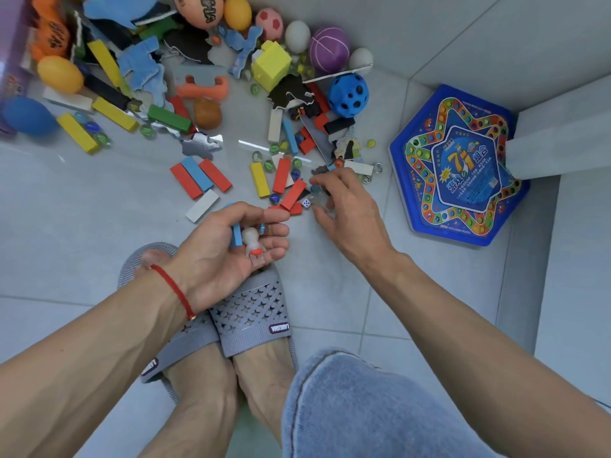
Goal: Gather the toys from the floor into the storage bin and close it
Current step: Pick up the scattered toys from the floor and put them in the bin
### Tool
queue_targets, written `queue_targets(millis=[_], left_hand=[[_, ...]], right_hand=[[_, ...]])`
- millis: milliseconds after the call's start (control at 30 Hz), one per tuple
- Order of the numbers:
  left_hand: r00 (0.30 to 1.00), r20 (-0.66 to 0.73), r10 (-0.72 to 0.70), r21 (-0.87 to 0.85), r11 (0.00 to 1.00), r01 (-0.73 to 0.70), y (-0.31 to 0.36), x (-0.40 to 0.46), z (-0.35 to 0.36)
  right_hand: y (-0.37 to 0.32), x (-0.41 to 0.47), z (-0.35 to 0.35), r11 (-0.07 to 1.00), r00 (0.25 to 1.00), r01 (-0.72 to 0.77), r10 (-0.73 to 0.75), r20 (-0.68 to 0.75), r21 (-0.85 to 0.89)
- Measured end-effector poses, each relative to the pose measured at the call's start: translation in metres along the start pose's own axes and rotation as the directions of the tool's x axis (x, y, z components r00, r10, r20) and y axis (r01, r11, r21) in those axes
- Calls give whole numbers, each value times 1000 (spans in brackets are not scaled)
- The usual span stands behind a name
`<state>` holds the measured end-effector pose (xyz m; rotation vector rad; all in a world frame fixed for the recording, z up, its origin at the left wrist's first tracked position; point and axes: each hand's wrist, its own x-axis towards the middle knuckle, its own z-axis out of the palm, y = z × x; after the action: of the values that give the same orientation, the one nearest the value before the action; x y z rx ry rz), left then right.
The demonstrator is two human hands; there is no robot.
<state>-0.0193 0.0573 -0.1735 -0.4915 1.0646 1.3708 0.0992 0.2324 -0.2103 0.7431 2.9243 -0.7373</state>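
Toys lie scattered over the grey tiled floor: coloured wooden blocks (200,177), glass marbles, foam puzzle pieces and several balls such as a blue holed ball (348,94). My left hand (228,246) is cupped palm up, holding a blue block and a small white figure (253,242). My right hand (347,206) reaches down to the floor, its fingertips curled around small clear marbles beside a white die (306,203) and a red block (293,194). Whether the marbles are lifted I cannot tell. A purple bin edge (13,44) shows at the far left.
A blue hexagonal board-game box (459,163) lies on the floor at right, against a white furniture leg (558,150). My feet in grey slippers (254,312) stand just below the hands. A light-blue clothed knee (363,408) fills the lower right.
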Motion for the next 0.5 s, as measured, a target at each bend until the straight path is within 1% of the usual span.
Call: queue_targets(millis=[33,100,167,267,433,500], left_hand=[[1000,3,-3,-6,1000,3,0,0,0],[1000,0,-9,-11,1000,9,-1,-1,-1],[1000,4,-16,-14,1000,16,-2,0,-1],[1000,10,-25,-25,999,25,-3,0,-1],[1000,13,-22,-61,998,22,-3,-1,3],[1000,2,-25,-68,997,25,-3,0,5]], right_hand=[[1,3,2,999,999,33,-33,25,-23],[1,7,4,996,997,75,-73,23,-53],[1,11,6,995,998,66,-66,9,-74],[4,12,6,992,998,61,-57,39,-108],[4,11,4,989,988,-64,81,130,-132],[-2,6,0,988,982,-131,140,126,-76]])
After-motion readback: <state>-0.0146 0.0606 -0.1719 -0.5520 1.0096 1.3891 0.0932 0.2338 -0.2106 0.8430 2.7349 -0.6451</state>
